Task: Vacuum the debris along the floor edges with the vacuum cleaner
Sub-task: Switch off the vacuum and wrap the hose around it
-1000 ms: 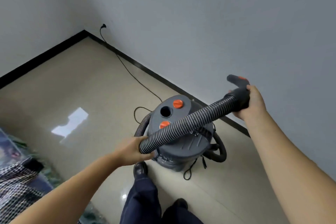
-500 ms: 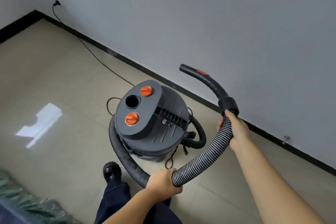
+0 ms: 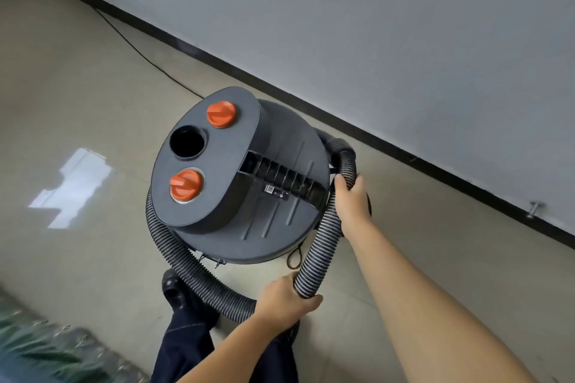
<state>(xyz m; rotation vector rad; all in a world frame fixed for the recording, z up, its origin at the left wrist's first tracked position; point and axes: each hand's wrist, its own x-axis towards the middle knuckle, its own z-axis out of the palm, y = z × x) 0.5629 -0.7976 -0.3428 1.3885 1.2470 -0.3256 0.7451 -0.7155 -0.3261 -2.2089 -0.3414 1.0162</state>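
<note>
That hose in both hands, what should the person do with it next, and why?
Probably lift the hose clear of the vacuum cleaner: it loops around the drum, with the left hand and right hand both gripping it and no nozzle at the baseboard.

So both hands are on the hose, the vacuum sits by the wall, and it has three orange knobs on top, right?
Not quite: the head view shows two orange knobs on the vacuum, not three; the third round feature is an open black port. The rest holds: left hand and right hand both grip the hose, and the vacuum sits by the wall.
</note>
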